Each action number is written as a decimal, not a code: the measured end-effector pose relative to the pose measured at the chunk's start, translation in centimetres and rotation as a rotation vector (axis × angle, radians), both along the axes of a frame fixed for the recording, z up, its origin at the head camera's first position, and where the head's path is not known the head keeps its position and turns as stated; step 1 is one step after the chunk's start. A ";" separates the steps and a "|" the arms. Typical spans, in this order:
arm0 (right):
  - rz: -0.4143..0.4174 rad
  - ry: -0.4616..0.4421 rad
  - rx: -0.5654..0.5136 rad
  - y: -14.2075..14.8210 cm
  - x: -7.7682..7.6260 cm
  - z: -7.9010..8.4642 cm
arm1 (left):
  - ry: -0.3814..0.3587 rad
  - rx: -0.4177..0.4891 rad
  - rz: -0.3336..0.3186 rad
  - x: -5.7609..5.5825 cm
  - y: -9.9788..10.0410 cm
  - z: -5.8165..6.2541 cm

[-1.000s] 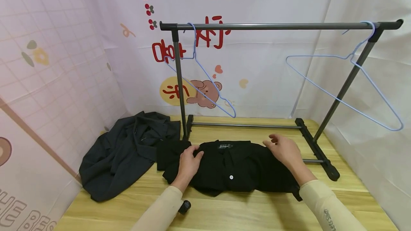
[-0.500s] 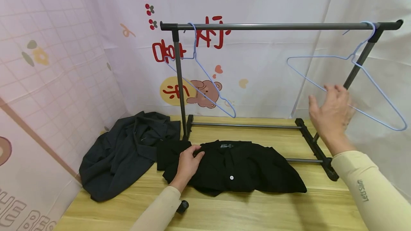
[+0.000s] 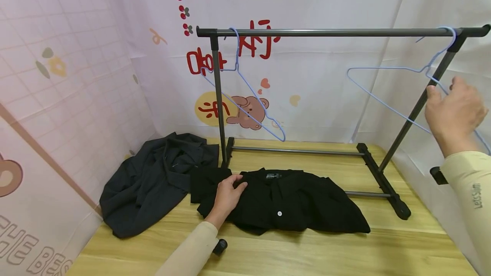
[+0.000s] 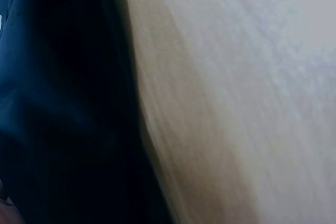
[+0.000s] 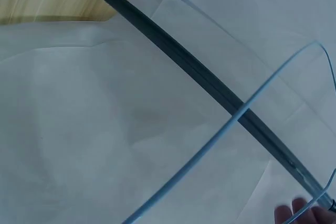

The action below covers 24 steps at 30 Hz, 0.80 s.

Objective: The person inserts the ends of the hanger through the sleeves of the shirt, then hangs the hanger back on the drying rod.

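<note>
A black shirt [image 3: 291, 203] with a white button and a collar label lies spread on the table. My left hand [image 3: 227, 197] rests on its left part near the collar, with thumb and index finger apart. Black cloth [image 4: 63, 103] fills the left side of the left wrist view, where that hand is almost wholly out of sight. My right hand [image 3: 456, 110] is raised at the right slope of a blue wire hanger [image 3: 383, 67], which hangs from the rack. In the right wrist view, fingertips [image 5: 299, 205] show right behind the hanger's wire [image 5: 181, 170].
The dark rack's top rail [image 3: 326, 33] runs across the back, on slanted side posts. A second blue hanger [image 3: 249, 86] hangs at its left end. Dark grey clothing [image 3: 153, 186] lies crumpled at the left. Printed white sheets enclose the wooden table [image 3: 307, 254].
My right hand has left the shirt's right side and risen up and rightward to the right hanger. The left hand has stayed on the shirt. The view has shifted slightly.
</note>
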State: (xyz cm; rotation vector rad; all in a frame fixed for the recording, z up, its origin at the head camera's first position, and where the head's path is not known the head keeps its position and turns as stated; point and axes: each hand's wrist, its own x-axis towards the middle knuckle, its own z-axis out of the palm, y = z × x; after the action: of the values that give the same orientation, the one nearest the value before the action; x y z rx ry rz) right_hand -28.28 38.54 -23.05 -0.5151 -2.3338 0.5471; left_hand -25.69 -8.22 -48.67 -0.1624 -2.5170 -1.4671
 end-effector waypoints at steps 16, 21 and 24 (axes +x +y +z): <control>0.117 0.174 -0.273 0.0 -0.6 0.7 | -0.017 0.015 -0.002 -0.2 0.1 0.0; 0.083 0.262 -0.210 -0.7 -0.7 -0.1 | -0.022 0.022 -0.001 -0.3 0.2 0.2; 0.109 0.319 -0.171 -0.9 -0.9 -0.9 | -0.020 0.011 0.005 -0.3 0.2 0.3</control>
State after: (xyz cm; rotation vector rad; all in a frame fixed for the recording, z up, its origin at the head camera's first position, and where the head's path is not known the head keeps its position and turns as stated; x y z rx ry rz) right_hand -29.16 37.68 -23.96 -0.3498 -2.0291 0.8218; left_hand -26.02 -8.02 -48.39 -0.1399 -2.5225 -1.4876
